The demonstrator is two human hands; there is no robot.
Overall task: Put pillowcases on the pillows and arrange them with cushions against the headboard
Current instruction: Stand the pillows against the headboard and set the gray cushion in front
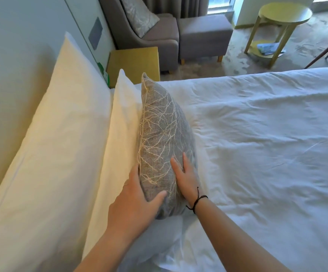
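Cushion (163, 138) stands on edge, long axis along pillows (120, 138). Left hand (137, 201) grips near corner, fingers probably behind; right hand (184, 175) flat on front.

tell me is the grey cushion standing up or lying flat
Standing on edge: the grey cushion leans against a white pillow, held between the left hand and right hand.

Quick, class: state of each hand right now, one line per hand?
Left hand: grips the near end of the upright grey cushion with the pale branch pattern, thumb on its front.
Right hand: open, fingers flat against the cushion's front face.
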